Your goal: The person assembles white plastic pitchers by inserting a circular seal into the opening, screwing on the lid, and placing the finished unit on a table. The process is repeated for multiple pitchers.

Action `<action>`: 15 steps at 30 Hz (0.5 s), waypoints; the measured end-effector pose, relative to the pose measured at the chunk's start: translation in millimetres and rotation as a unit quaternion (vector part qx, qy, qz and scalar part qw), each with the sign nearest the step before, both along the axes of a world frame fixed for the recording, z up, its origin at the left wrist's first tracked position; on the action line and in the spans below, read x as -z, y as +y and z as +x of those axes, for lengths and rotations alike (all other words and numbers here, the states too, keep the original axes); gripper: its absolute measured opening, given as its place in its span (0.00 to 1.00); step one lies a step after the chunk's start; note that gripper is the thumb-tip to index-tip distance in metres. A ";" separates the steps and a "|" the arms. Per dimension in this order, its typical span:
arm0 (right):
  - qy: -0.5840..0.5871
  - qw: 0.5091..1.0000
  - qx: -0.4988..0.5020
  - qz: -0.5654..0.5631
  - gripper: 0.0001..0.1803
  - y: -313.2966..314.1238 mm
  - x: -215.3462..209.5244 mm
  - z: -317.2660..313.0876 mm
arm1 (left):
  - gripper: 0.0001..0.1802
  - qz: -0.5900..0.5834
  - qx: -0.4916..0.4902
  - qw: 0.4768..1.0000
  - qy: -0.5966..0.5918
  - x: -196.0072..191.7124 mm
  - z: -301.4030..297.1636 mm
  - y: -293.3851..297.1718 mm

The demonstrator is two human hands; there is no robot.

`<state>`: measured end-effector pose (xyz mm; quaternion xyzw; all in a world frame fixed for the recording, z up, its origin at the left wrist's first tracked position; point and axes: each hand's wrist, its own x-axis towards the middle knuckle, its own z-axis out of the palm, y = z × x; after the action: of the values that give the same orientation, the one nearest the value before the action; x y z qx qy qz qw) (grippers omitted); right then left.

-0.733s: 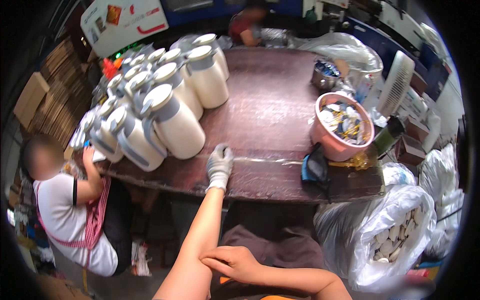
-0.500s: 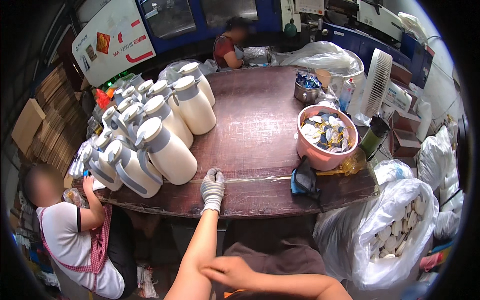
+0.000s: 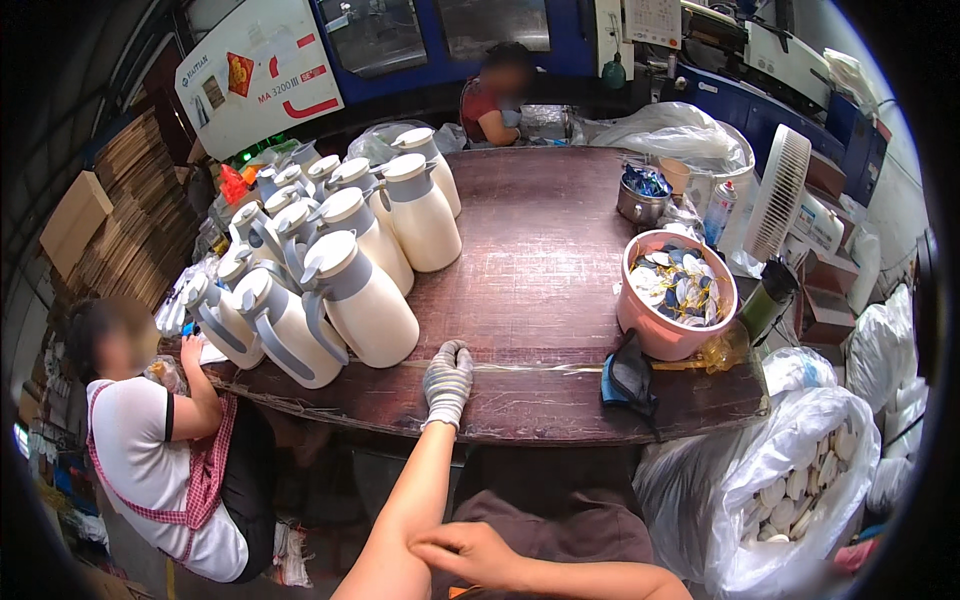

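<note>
My left hand [image 3: 448, 384], in a striped white knit glove, rests on the front edge of the dark red-brown table [image 3: 540, 240]. Its fingers are together and curled, with nothing visible in them. Bare, my right hand [image 3: 468, 553] lies across my left forearm [image 3: 415, 500], fingertips touching the skin and fingers loosely apart. Left of the glove stand several cream jugs with grey handles and collars; the closest jug [image 3: 365, 300] is a short gap away.
A pink bucket [image 3: 650, 330] of tagged discs stands right, beside a black-and-blue pouch [image 3: 628, 378], a green bottle [image 3: 768, 298] and a metal pot [image 3: 642, 205]. A plastic sack [image 3: 725, 500] of white discs stands by the table. One person [image 3: 165, 430] sits left, another [image 3: 490, 100] at the far end.
The whole view has shifted, so the table and jugs sit further right in the picture. My left hand stays on the table edge and my right hand stays on the left forearm.
</note>
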<state>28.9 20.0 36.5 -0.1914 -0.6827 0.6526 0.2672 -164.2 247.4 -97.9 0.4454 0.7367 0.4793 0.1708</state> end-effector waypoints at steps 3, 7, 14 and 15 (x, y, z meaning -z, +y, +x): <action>0.024 0.995 -0.081 -0.059 0.19 -6.0 11.2 -1.5 | 0.13 -0.006 0.007 1.000 0.001 -5.6 7.1 1.5; -0.034 0.999 0.000 0.030 0.14 6.6 -4.7 2.3 | 0.13 -0.008 -0.007 0.999 0.033 -8.0 4.2 -2.5; -0.009 0.994 -0.015 -0.112 0.15 3.8 8.0 -4.7 | 0.12 0.009 0.006 1.000 0.002 6.1 -3.5 3.4; 0.033 0.990 -0.043 -0.131 0.15 -1.1 5.5 -2.8 | 0.12 0.008 0.006 1.000 0.006 8.4 -2.3 4.9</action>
<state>26.0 18.8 31.0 -0.1729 -0.5899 0.7533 0.2338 -166.5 252.3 -106.3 0.4540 0.7313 0.4812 0.1661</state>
